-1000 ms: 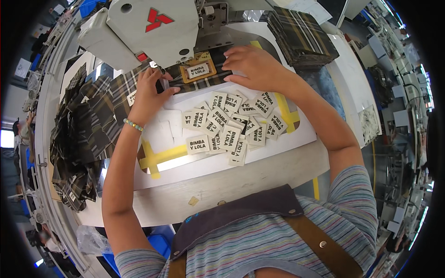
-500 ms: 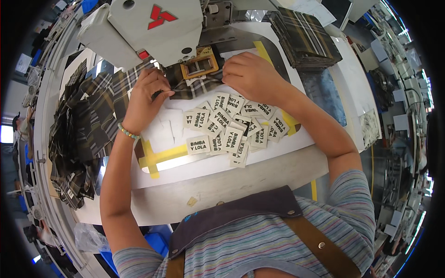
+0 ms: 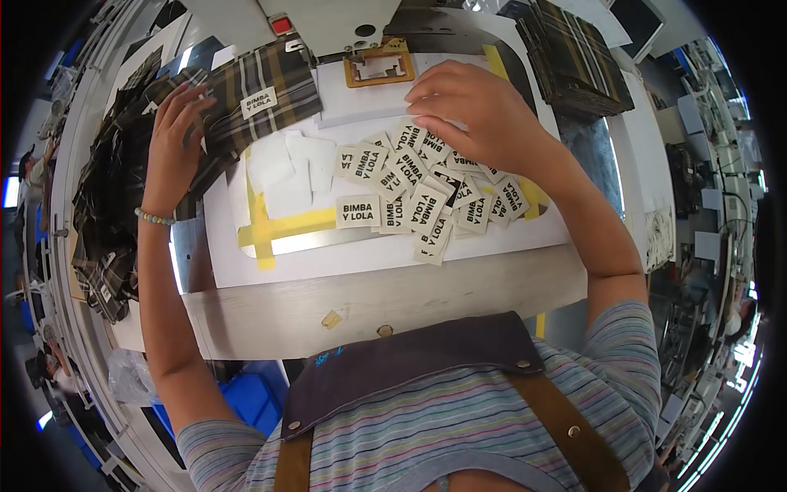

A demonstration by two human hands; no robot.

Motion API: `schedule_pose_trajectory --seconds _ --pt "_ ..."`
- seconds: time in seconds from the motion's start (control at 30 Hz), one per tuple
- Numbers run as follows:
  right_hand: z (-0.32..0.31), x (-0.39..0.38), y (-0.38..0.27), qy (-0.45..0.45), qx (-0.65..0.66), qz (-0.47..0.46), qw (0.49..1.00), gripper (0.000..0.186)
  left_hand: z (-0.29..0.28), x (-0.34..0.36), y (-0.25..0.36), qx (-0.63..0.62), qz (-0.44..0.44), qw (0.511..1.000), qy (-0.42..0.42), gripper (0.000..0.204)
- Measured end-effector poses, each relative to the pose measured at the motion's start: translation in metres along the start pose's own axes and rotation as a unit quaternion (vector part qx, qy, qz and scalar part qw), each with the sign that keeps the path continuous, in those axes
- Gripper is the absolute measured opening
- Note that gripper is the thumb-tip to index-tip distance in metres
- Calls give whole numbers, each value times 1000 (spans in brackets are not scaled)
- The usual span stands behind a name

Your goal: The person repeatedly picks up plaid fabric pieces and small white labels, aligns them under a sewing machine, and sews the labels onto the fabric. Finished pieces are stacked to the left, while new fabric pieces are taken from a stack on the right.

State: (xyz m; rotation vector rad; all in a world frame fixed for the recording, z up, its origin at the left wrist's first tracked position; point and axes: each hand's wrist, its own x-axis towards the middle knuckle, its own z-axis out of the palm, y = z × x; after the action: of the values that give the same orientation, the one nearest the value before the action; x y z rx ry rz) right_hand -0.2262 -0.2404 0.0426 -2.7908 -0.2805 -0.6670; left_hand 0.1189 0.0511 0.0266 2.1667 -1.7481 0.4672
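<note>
My left hand [image 3: 176, 135] is at the left, loosely curved with fingers apart over plaid fabric pieces, nearest a strip [image 3: 287, 78] with a pale printed label [image 3: 258, 102] on it. My right hand [image 3: 471, 111] hangs open, fingers slightly bent, just right of the machine's small yellow rectangular frame [image 3: 354, 72]. No plaid shows inside that frame. Below my right hand lies a loose pile of pale printed labels [image 3: 426, 209]; blank white pieces [image 3: 287, 164] lie left of them.
The machine head [image 3: 324, 20] overhangs the back. Folded plaid pieces [image 3: 578, 57] are stacked at the back right, and a crumpled plaid heap [image 3: 106, 238] lies at the left. Yellow tape [image 3: 291, 225] marks the white work surface. A blue bin [image 3: 250, 394] is below the table.
The plaid strip has moved out from the frame to the left, with its label now showing. My left hand went left and opened; my right hand rose and opened. The view has shifted.
</note>
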Motion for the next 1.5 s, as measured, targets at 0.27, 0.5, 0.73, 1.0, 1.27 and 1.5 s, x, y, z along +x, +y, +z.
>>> schedule_pose_trajectory --seconds 0.27,0.5,0.73,1.0,1.27,1.5 --pt "42 48 -45 -92 25 -7 995 21 68 26 41 -53 20 997 -49 54" --pt "65 77 -58 -158 17 34 987 29 85 9 -8 -20 -71 996 -40 58" --pt "108 110 -66 -80 43 97 991 27 84 12 -6 -28 -67 997 -28 57" --pt "88 106 -59 7 179 132 975 15 82 13 -3 -39 -53 998 12 52" --pt "-2 12 3 -18 298 339 892 24 22 1 75 -269 19 961 -56 53" --pt "-27 -36 37 -41 307 452 836 31 18 -26 129 -222 19 965 -137 74"
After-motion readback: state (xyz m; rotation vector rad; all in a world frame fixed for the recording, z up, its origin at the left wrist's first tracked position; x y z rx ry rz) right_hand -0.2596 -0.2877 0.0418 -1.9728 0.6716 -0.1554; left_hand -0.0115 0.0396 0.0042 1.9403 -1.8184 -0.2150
